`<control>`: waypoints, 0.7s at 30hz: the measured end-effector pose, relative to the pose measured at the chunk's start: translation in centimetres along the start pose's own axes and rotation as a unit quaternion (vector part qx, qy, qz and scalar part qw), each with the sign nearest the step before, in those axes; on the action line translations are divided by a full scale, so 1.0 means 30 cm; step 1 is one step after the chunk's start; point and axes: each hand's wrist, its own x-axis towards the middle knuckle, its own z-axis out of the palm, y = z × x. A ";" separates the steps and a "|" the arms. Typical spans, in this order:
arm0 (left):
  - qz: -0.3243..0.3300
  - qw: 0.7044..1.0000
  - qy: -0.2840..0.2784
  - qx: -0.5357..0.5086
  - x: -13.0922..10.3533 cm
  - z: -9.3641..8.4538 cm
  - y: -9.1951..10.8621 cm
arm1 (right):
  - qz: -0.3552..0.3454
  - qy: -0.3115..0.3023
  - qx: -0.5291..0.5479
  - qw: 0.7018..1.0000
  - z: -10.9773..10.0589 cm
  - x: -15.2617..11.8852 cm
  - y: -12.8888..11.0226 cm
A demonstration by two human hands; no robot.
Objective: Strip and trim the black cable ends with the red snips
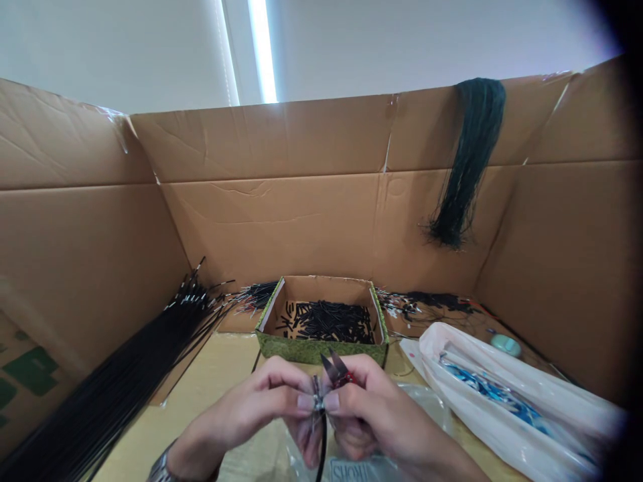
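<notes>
Thumb and fingers of my left hand (271, 402) are pinched on the tip of a black cable (323, 445), which hangs down between the hands. My right hand (372, 408) pinches the same tip from the other side, the two thumbs almost touching. Small scissors or snips (335, 368) with red on them stick up out of my right hand, their dark blades apart. At the cable tip, thin pale strands show, too small to tell apart. Just behind the hands, a green-patterned box (321, 349) holds many short black tubes (336, 320).
Long black cables (125, 375) lie in a bundle at the left. A white bag (502, 402) with blue-and-white pieces lies at the right, near a round pale green object (506, 345). Dark threads (467, 161) hang over the cardboard wall (281, 207). Clear plastic lies below the hands.
</notes>
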 end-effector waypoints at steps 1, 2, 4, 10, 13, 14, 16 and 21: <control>-0.014 0.999 -0.015 -0.028 0.006 -0.010 -0.006 | 0.016 -0.021 0.039 0.999 -0.004 0.006 0.009; -0.026 0.998 -0.027 -0.043 0.012 -0.019 -0.010 | 0.030 -0.037 0.063 0.997 -0.009 0.012 0.017; -0.040 0.998 -0.040 -0.036 0.018 -0.034 -0.013 | 0.040 -0.040 0.074 0.996 -0.017 0.021 0.024; -0.015 0.999 0.007 0.042 -0.010 -0.026 0.037 | -0.064 0.048 -0.195 0.978 -0.013 -0.003 -0.026; -0.010 0.995 0.028 0.093 -0.025 -0.011 0.051 | -0.066 0.042 -0.230 0.970 -0.005 -0.015 -0.040; -0.013 0.995 0.023 0.093 -0.025 -0.009 0.049 | -0.054 0.030 -0.207 0.976 -0.006 -0.014 -0.036; -0.027 0.998 -0.001 0.061 -0.019 -0.011 0.038 | -0.012 0.003 -0.105 0.994 -0.011 -0.007 -0.019; -0.008 1.000 -0.020 -0.012 -0.001 -0.033 0.016 | 0.010 0.007 0.056 0.998 -0.029 0.020 0.025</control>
